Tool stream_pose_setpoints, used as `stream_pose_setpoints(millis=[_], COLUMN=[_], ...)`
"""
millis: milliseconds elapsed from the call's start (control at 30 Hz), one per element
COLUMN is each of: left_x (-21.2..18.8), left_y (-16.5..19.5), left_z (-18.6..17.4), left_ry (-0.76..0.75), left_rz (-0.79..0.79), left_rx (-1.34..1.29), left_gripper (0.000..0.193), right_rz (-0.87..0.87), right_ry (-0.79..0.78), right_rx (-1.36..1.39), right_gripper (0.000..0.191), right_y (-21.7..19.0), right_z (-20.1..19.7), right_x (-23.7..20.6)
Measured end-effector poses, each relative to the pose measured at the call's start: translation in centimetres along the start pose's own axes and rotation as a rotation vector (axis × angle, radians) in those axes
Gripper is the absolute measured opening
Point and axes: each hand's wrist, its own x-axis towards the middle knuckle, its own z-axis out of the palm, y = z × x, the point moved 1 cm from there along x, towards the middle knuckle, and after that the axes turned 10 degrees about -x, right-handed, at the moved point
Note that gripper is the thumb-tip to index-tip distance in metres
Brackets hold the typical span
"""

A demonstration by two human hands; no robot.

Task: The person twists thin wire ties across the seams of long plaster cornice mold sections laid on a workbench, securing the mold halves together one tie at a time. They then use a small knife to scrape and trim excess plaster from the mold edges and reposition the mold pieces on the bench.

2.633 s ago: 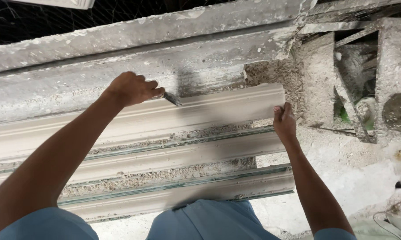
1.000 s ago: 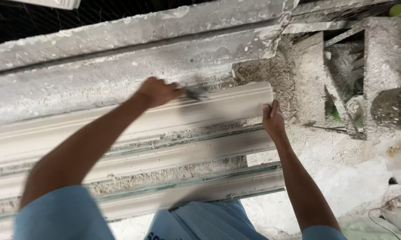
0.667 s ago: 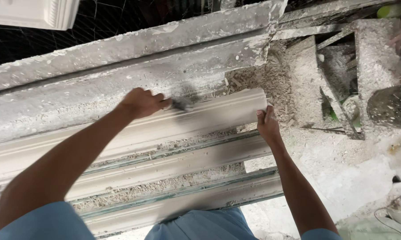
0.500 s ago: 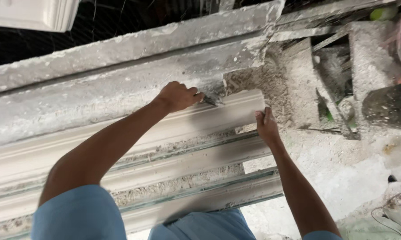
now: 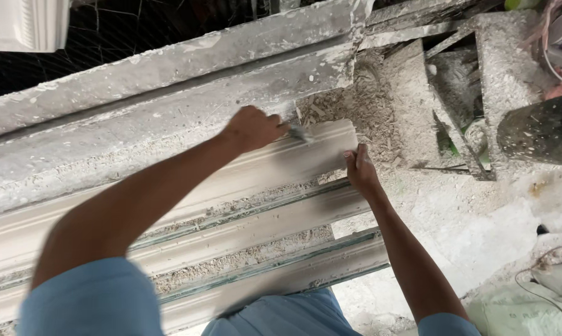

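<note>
At frame centre, the left hand (image 5: 253, 129) is clenched around a small scraper (image 5: 299, 132) touching the white moulding strip (image 5: 281, 165); the right hand (image 5: 360, 171) grips the strip's right end.

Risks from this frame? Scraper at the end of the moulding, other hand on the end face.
1. The left hand works a small scraper toward the moulding's end; the right hand grips that end close by, so a slip might nick its fingers.
2. The tool is at the plaster moulding's top edge near the corner, which may chip.
3. Loose debris piled beside the end could fall onto the scraped face.
</note>
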Motion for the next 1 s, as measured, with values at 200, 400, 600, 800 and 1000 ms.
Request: stream_pose_setpoints(millis=[200,400,600,800,1000], left_x=[-0.8,-5.1,-2.0,-2.5,2.2], left_y=[-1.9,-1.7,-0.7,-1.4,2.0], left_z=[-0.7,-1.3,0.0,-0.5,-2.3], left_ry=[-0.056,-0.142,-0.085,-0.219,0.056], left_rz=[0.001,-0.077,-0.039,-0.076,0.011], left_rx=[0.048,-0.068,0.003,-0.052,-0.001], left_gripper=[0.046,0.044,0.04,0.043,0.044], right_rz=[-0.094,-0.123,-0.081,-0.025,-0.131], right_ry=[0.048,0.079,0.035,-0.02,0.112], right_rx=[0.061,0.054,0.036,0.015,-0.022], right_gripper=[0.033,0.031,0.039,0.04,0.042], right_y=[-0.1,-0.4,-0.6,-0.4,-0.3], right_z=[-0.3,-0.4,-0.5,-0.9,-0.6], right_x=[0.3,0.1,0.1,0.0,0.1])
